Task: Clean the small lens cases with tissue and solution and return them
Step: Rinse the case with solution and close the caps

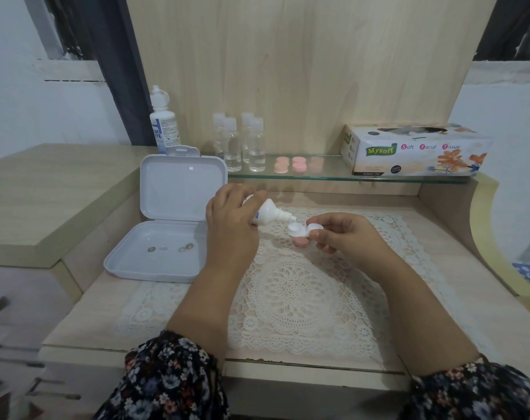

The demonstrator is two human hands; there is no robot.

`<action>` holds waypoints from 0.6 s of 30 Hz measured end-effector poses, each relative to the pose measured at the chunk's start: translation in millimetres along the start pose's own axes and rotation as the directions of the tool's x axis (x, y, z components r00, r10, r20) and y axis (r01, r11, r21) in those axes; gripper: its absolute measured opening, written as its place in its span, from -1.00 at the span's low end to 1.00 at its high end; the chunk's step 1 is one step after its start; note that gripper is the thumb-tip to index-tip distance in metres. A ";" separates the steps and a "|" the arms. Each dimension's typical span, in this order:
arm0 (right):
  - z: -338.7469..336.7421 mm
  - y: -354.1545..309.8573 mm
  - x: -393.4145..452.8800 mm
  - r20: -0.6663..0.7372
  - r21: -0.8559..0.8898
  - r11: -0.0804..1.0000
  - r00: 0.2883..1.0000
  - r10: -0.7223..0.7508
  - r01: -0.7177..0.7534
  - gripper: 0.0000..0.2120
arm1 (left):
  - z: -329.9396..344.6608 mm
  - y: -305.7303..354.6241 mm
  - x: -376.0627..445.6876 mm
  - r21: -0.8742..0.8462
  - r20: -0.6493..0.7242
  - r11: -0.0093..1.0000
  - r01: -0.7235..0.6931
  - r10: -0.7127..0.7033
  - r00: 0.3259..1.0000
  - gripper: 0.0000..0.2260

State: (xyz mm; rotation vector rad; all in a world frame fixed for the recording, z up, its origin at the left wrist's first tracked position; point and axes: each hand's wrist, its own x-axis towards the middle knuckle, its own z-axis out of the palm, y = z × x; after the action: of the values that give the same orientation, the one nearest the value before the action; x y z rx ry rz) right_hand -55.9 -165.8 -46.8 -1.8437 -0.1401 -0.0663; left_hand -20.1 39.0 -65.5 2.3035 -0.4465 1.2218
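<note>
Right now we have our left hand (230, 219) wrapped around a small white solution bottle (269, 212), tipped so its nozzle points down at the open lens case (303, 230) that our right hand (345, 234) pinches between thumb and fingers above the lace mat (288, 286). Both grips are closed on their things; neither is released. The case sits just under the nozzle tip, near enough that we cannot tell whether they touch. A pink cap (300, 242) lies on the mat beneath it. Further pink caps (298, 164) wait on the glass shelf (327, 174), beside the tissue box (415, 150) and the clear vials (242, 144). The risk from here, as we judge it, is a squeeze too hard: the wells are shallow, so solution would overflow onto the lace and soak in. A tilted case would spill the same way. If the nozzle brushes the plastic it may dirty the tip. The open white box (166, 225) at our left holds what look like loose lenses (169, 247), and a careless elbow could knock it.
</note>
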 end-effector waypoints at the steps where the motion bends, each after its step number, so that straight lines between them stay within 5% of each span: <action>1: 0.1 -0.1 0.0 0.002 0.001 1.000 1.000 -0.001 0.001 -0.85 | -0.2 0.2 0.0 -0.001 -0.002 1.000 0.000 0.000 1.000 -0.47; 18: 0.6 -0.3 -0.1 0.006 -0.007 1.000 1.000 -0.004 0.004 -0.86 | -0.6 0.5 -0.2 -0.010 -0.022 1.000 -0.017 0.016 1.000 -0.49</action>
State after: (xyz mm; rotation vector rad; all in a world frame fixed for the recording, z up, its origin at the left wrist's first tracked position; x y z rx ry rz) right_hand -56.0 -165.2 -46.7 -1.8509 -0.1476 -0.0643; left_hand -20.9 38.9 -65.3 2.2795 -0.4636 1.2489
